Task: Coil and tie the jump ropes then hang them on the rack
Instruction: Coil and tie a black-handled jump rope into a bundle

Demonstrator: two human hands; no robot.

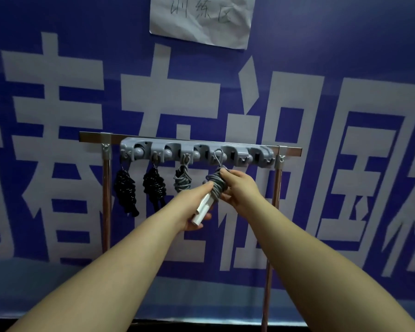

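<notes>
Backdrop: blue banner (321, 56) with large white Chinese characters, cropped by the frame and not read with certainty. One crumpled white paper sheet (201, 19) at the top edge, handwritten, apparently "训练区".

Rack (197, 149): one grey hook strip on a metal rail with two upright posts. Hung bundles, three: two black coiled ropes (125, 185) (154, 185) on the two hooks at the left end, one grey coiled rope (182, 180) on the third.

Fourth item: grey jump rope (217, 183), coiled, its loop over the fourth hook. Right hand (240, 188) has its grip clamped on the coil; left hand (197, 209) has its grip clamped on the rope's white handles (201, 208).

Open room: the hooks at the rack's right end.
</notes>
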